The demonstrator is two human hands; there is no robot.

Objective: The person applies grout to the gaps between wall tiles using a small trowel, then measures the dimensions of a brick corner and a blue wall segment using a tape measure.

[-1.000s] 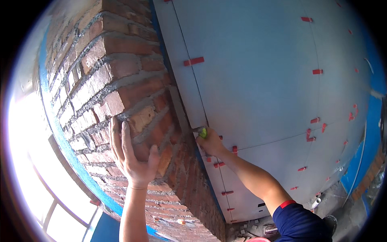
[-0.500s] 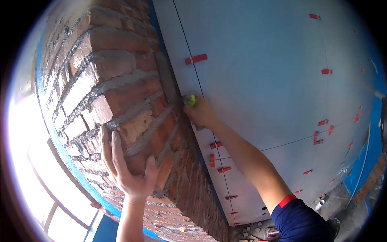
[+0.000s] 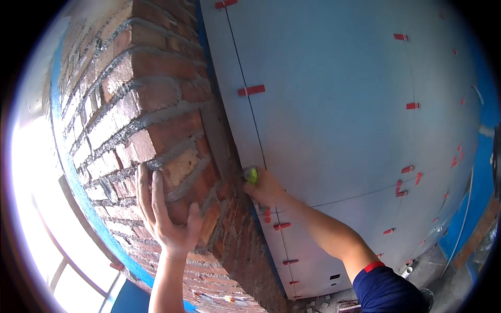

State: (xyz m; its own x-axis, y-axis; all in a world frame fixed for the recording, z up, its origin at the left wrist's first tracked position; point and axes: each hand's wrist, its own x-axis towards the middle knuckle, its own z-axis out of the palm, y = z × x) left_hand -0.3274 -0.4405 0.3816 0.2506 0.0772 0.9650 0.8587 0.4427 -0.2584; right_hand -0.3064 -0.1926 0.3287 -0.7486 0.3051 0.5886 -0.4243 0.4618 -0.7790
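Note:
My left hand [image 3: 171,227] rests open on the corner of a rough brick pillar [image 3: 172,125], its fingers spread across bricks and mortar joints. My right hand [image 3: 265,189] is closed around a tool with a bright yellow-green end [image 3: 251,175]. Blur and my fingers hide the rest of the tool, so its kind cannot be made out. It is held at the narrow seam where the pillar meets a wall of large pale grey tiles [image 3: 323,120]. Above that hand, a smooth brownish strip [image 3: 222,138] runs along the pillar's edge.
Red tile-levelling wedges [image 3: 252,90] stick out along the tile joints. Bright window light [image 3: 42,208] comes from the left, past a blue border. Rubble and a white pipe [image 3: 407,272] lie on the floor at lower right.
My right hand has moved down along the seam with the tool. The left hand stays on the brick corner. The whole view has shifted slightly.

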